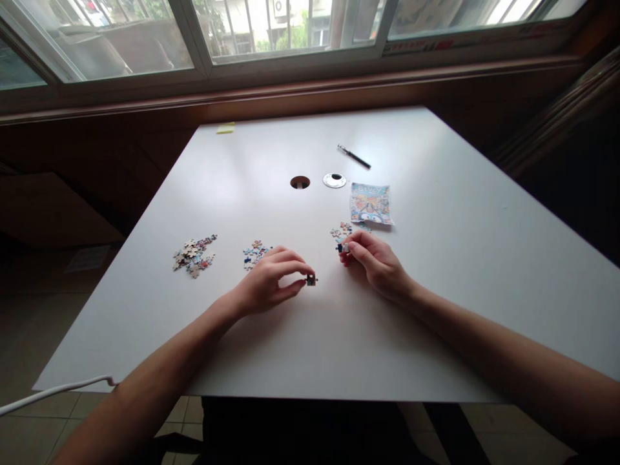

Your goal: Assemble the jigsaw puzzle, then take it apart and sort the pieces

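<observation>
- Left hand (271, 282) is on the white table (436, 310), thumb and index finger pinched on a dark puzzle piece (310, 279), which sits right at the tabletop near the middle. The other fingers are curled loosely above it.
- Right hand (376, 261) is just across from it, fingertips bunched together and pinching a bluish piece (342, 247). Can't really tell if that one is lifted or touching the table.
- That piece is right at the edge of the small pile (341, 230), which sits just below the printed picture sheet (371, 203).
- Two more heaps off to the left: the middle pile (254, 254), basically beside the left knuckles, and the far-left pile (194, 255), well apart from both hands.
- Further back there's a pen (354, 157), a round cable hole (299, 182) with its cap (334, 180) lying beside it, and a yellow sticky note (225, 128) at the far edge.
</observation>
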Tool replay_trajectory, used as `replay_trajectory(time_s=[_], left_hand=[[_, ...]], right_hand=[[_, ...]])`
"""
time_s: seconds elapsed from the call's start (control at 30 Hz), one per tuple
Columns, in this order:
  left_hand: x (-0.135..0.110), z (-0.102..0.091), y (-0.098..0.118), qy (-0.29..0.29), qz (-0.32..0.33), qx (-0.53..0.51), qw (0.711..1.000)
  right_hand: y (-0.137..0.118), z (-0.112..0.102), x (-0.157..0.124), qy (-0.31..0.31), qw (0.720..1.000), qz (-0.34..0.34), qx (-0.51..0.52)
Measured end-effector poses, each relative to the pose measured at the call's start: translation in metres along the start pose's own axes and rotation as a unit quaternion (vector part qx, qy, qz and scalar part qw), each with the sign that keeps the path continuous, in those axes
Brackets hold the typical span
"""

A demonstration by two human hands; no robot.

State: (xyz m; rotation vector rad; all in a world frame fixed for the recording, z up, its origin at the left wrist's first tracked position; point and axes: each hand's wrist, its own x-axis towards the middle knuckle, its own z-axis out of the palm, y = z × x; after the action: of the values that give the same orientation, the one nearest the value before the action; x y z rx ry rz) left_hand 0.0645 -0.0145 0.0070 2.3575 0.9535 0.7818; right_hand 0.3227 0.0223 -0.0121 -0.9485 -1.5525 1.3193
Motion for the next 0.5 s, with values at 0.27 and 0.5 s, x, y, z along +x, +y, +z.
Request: replay_trajectory(time_s=[0.27, 0.5], left_hand=[[-0.002, 0.020, -0.005, -0.044, 0.024, 0.131, 0.990], [-0.002, 0.020, 0.005, -0.044, 0.069, 0.166, 0.983]], right_hand=[[-0.006, 0.002, -0.007, -0.070, 0.997, -0.006, 0.008], [-0.005, 0.008, -0.006, -0.058, 0.996, 0.011, 0.063]])
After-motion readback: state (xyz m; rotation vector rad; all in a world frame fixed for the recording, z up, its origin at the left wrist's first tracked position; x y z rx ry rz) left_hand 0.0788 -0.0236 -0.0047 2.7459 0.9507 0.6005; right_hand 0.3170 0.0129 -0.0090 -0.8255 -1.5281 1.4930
